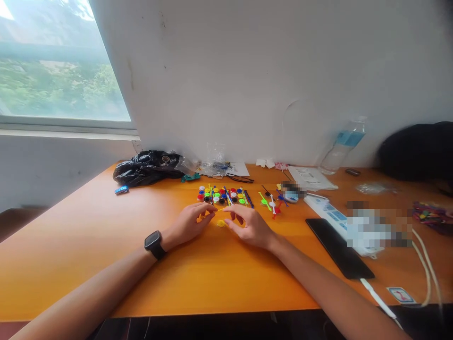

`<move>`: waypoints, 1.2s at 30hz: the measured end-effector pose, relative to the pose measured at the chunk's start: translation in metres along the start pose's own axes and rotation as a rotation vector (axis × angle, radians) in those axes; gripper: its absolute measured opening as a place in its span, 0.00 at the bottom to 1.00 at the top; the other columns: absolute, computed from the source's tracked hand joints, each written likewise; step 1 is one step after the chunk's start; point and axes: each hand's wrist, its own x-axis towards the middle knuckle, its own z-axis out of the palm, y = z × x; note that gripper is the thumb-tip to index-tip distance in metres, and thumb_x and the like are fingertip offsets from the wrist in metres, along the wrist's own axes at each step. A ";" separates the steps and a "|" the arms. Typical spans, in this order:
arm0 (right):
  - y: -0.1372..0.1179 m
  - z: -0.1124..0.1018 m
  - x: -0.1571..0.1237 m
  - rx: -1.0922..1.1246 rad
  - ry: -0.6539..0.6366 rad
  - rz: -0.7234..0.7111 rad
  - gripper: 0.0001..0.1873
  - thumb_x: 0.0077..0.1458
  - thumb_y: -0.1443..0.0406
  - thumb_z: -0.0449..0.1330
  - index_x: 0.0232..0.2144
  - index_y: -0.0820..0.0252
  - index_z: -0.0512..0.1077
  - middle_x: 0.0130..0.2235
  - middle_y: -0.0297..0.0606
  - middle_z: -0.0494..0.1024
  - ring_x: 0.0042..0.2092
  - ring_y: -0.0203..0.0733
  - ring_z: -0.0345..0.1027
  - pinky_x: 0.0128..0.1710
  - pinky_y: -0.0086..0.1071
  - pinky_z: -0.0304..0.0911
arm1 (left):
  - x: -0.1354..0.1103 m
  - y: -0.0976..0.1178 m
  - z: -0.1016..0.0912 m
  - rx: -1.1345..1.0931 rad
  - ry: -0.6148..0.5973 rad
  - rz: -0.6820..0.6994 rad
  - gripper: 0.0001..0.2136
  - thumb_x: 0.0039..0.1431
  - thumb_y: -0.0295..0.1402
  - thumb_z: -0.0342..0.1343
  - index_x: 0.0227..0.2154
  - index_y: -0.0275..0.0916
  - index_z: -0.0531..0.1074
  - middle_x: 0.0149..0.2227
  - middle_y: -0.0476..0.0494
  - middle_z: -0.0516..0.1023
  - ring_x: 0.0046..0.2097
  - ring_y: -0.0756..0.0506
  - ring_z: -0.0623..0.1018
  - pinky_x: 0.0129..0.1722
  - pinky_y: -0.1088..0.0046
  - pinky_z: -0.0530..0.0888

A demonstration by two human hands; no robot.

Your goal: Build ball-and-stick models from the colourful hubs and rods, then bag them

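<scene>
My left hand (189, 224), with a black watch on the wrist, is closed with its fingertips pinching a thin yellow plastic stick (220, 210). The stick's other end reaches the index fingertip of my right hand (252, 227). That hand is curved, its thumb apart from the index finger, with no firm grip visible. Below the stick, by the right thumb, lies a yellow round plastic disc (221, 223). Just beyond both hands are rows of small coloured discs (216, 194) and several coloured sticks (248, 198). Further right lie disc-and-stick pieces (272, 203) in green, white, red and blue.
A black plastic bag (148, 167) and a small blue packet (121, 190) lie at the back left. On the right are a black phone (338, 248), a white power strip (329, 215), cables (426, 264) and a clear bottle (341, 148) near the wall.
</scene>
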 end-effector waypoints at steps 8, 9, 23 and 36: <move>0.004 -0.004 0.002 -0.043 0.006 0.090 0.12 0.70 0.58 0.57 0.46 0.55 0.79 0.36 0.37 0.81 0.33 0.41 0.70 0.36 0.34 0.62 | 0.000 0.005 -0.001 -0.033 0.027 0.038 0.05 0.70 0.32 0.59 0.44 0.42 0.79 0.42 0.46 0.84 0.41 0.47 0.81 0.40 0.73 0.77; 0.004 -0.004 0.002 -0.029 -0.010 0.080 0.12 0.71 0.58 0.56 0.43 0.55 0.78 0.37 0.38 0.82 0.34 0.41 0.71 0.37 0.34 0.62 | 0.000 0.005 -0.001 -0.030 0.032 0.045 0.05 0.70 0.32 0.60 0.44 0.42 0.79 0.42 0.46 0.84 0.41 0.47 0.81 0.41 0.72 0.77; 0.009 -0.005 0.002 -0.024 -0.085 0.037 0.06 0.67 0.66 0.57 0.36 0.56 0.72 0.32 0.33 0.74 0.32 0.38 0.64 0.34 0.32 0.58 | 0.000 0.001 0.000 -0.029 -0.047 0.144 0.06 0.70 0.31 0.59 0.40 0.41 0.82 0.39 0.44 0.83 0.41 0.45 0.79 0.44 0.68 0.76; 0.009 -0.004 0.003 -0.190 -0.215 0.166 0.12 0.69 0.66 0.52 0.31 0.57 0.67 0.31 0.34 0.74 0.32 0.38 0.63 0.33 0.32 0.51 | -0.001 0.003 0.004 -0.002 -0.151 0.109 0.10 0.72 0.34 0.57 0.46 0.41 0.83 0.39 0.44 0.84 0.37 0.47 0.80 0.38 0.71 0.76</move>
